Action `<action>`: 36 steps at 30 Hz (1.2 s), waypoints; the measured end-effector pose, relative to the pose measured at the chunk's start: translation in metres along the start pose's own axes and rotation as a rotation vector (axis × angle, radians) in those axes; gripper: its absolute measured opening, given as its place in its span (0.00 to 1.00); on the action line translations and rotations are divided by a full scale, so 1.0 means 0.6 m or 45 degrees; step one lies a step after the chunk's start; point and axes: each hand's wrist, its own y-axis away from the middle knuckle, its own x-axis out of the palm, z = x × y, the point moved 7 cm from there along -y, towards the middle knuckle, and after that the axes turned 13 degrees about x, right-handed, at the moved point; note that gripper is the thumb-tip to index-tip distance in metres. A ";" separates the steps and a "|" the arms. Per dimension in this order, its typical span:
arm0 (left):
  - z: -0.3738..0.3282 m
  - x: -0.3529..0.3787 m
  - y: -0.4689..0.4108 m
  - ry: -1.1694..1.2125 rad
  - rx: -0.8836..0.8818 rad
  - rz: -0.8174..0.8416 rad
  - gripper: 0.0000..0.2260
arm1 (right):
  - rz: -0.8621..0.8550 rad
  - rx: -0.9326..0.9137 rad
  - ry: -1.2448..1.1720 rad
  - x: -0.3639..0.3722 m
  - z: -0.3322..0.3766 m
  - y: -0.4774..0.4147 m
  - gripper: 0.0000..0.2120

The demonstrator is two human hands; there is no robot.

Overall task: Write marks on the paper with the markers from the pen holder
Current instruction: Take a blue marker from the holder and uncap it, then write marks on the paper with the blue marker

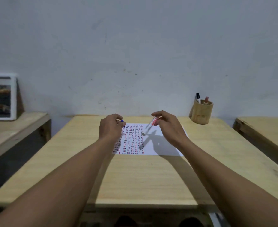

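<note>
The two forearms reach forward over the near part of the table (135, 177), which is bare there. Further on lies the paper (164, 148), flat, its left and middle parts already filled with columns of short red and dark marks; the right part is white, partly under shadow.

The left hand (109, 127) is above the left edge of the paper, its grip closed around a small thing with a blue end (122, 121). It may be a cap or a second marker; I cannot tell which.

The right hand (167, 126) is above the upper right part of the paper. Its grip is closed on the red marker (151, 125) near the far end of the barrel. The long axis of the marker runs from the fingers down and to the left, and the lower end hangs over the marks, apart from the sheet as its shadow suggests. So the right hand is the nearer one for writing, and I judge the next move needs the tip to go down and toward the white area.

Farthest, at the right back of the table, stands the wooden pen holder (201, 113), well apart from both hands, with a black marker (198, 97) and a pinkish one (206, 100) inside.
</note>
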 end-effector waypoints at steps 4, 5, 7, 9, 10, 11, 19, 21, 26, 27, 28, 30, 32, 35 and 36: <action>0.062 -0.022 0.010 -0.155 -0.113 -0.016 0.05 | 0.040 0.048 -0.135 0.030 -0.016 0.010 0.12; 0.075 -0.024 0.011 -0.172 -0.134 -0.015 0.06 | 0.029 0.061 -0.169 0.034 -0.020 0.012 0.11; 0.093 -0.022 0.011 -0.215 -0.159 -0.008 0.08 | -0.016 0.093 -0.200 0.038 -0.025 0.016 0.08; 0.102 -0.013 0.008 -0.266 -0.151 0.002 0.09 | -0.024 0.139 -0.239 0.044 -0.029 0.019 0.05; 0.103 -0.008 0.006 -0.289 -0.141 0.010 0.09 | -0.014 0.155 -0.248 0.048 -0.030 0.020 0.05; 0.102 -0.003 0.005 -0.309 -0.128 0.017 0.10 | -0.006 0.160 -0.240 0.051 -0.030 0.022 0.06; 0.102 -0.013 0.023 -0.305 -0.108 0.073 0.20 | 0.025 0.222 -0.197 0.053 -0.037 0.042 0.12; 0.098 -0.015 0.036 -0.339 -0.061 0.143 0.19 | 0.027 0.253 -0.173 0.056 -0.044 0.049 0.12; 0.092 -0.017 0.071 -0.465 0.054 0.366 0.20 | 0.055 0.356 -0.386 0.064 -0.055 0.077 0.13; 0.095 -0.014 0.078 -0.525 0.068 0.439 0.21 | 0.055 0.358 -0.396 0.063 -0.056 0.080 0.12; 0.099 -0.011 0.085 -0.581 0.075 0.510 0.22 | 0.038 0.356 -0.354 0.061 -0.058 0.081 0.11; 0.106 -0.006 0.096 -0.666 0.091 0.622 0.23 | -0.030 0.357 -0.194 0.057 -0.063 0.081 0.10; 0.106 -0.004 0.102 -0.725 0.123 0.678 0.23 | -0.100 0.369 -0.030 0.053 -0.068 0.083 0.10; 0.104 -0.004 0.106 -0.749 0.136 0.685 0.23 | -0.131 0.374 0.100 0.054 -0.069 0.085 0.11; 0.104 -0.004 0.107 -0.755 0.138 0.684 0.23 | -0.132 0.371 0.134 0.054 -0.068 0.085 0.11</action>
